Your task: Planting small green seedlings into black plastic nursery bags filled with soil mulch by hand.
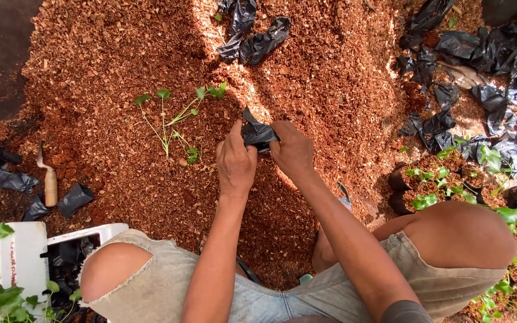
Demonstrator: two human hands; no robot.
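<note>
We hold a crumpled black plastic bag (258, 134) between our left hand (236, 161) and right hand (292, 151), both pinched shut on it, over the heap of red-brown coco husk (103, 78). Open husk lies ahead; loose green cuttings (172, 116) lie just left, filled pots (429, 185) right.

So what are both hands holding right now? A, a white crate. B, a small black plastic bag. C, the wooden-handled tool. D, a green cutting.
B: the left hand and right hand meet on a crumpled black bag above the mulch, while the cutting, the tool and the crate lie apart from them, untouched.
</note>
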